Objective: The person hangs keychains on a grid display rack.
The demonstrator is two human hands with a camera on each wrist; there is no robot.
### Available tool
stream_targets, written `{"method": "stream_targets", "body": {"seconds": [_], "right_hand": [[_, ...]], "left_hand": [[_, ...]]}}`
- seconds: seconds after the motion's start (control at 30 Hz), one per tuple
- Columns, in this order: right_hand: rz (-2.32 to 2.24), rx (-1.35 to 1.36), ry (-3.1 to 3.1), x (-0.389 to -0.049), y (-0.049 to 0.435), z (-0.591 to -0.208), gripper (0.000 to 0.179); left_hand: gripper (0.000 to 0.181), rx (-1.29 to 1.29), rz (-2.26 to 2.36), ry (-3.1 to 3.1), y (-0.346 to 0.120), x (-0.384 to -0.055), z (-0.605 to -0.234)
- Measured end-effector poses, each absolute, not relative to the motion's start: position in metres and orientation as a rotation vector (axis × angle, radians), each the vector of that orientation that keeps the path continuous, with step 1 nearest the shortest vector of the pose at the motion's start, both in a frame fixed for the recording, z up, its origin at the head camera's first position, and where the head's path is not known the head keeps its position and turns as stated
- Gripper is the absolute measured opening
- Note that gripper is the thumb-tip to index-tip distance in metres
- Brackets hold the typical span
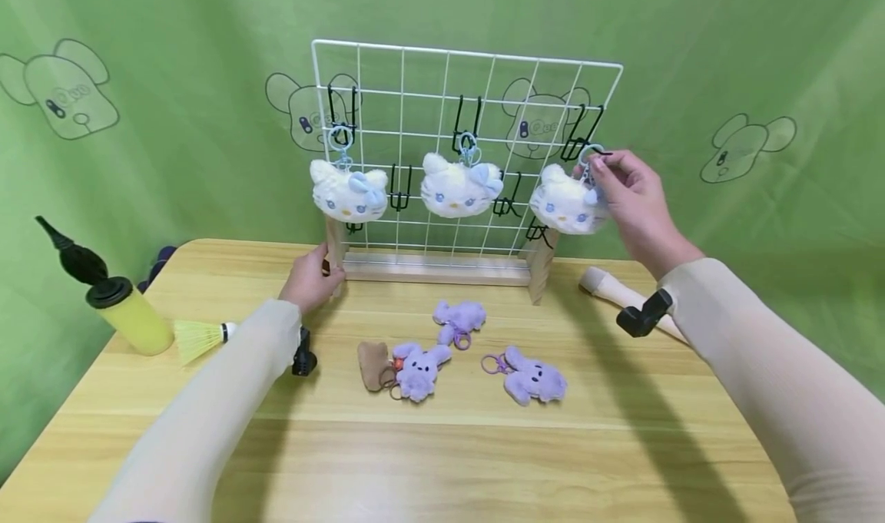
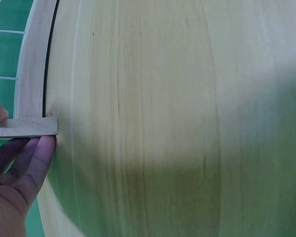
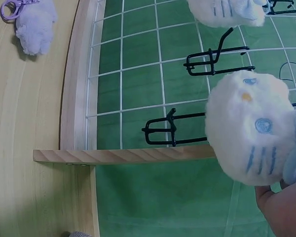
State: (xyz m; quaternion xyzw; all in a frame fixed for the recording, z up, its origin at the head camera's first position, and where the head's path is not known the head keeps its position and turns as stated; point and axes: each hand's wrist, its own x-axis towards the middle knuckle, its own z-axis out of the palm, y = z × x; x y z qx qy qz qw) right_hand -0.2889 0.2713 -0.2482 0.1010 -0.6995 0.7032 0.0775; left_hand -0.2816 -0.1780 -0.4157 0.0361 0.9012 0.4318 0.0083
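My right hand (image 1: 639, 204) pinches the light-blue ring of a white plush cat keychain (image 1: 563, 200) at the upper right black hook (image 1: 575, 148) of the rack. Whether the ring is on the hook cannot be told. In the right wrist view the plush (image 3: 251, 128) covers most of that hand. My left hand (image 1: 309, 279) holds the wooden side foot of the white wire rack (image 1: 445, 50), thumb and fingers on either side of the wood (image 2: 27, 128). Two matching cat keychains, one on the left (image 1: 349, 193) and one in the middle (image 1: 459, 187), hang from upper hooks.
Purple plush keychains (image 1: 419, 369) and a brown plush piece (image 1: 374, 365) lie before the rack. A yellow bottle (image 1: 134, 323) and shuttlecock (image 1: 199, 340) are at the left. A pale rod-shaped object (image 1: 615, 289) lies under my right forearm. Lower black hooks (image 3: 172, 128) jut from the grid.
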Motion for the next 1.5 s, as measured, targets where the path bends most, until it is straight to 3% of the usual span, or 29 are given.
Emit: {"method": "stream_targets", "body": {"seconds": [0.23,0.47,0.77,1.0,1.23,1.5], "right_hand": [[2.045,0.277,-2.132,-0.287,0.273,-0.249,0.010],[1.986,0.166,-2.242,-0.287,0.281,-0.254,0.021],[1.925,0.125,-2.306,-0.280,0.300,-0.287,0.025],[1.949,0.083,-2.358,-0.271,0.311,-0.319,0.018],[1.751,0.082,-2.666,-0.253,0.294,-0.349,0.027],[1.582,0.353,-2.861,-0.236,0.251,-0.373,0.029]], "left_hand": [[0.055,0.122,1.337,2.838,-0.178,-0.281,-0.416],[0.054,0.116,1.317,2.850,-0.178,-0.280,-0.416],[0.053,0.131,1.285,2.881,-0.179,-0.279,-0.417],[0.054,0.113,1.287,2.858,-0.177,-0.280,-0.415],[0.055,0.106,1.286,2.858,-0.177,-0.281,-0.413],[0.056,0.113,1.283,2.868,-0.179,-0.281,-0.414]]}}
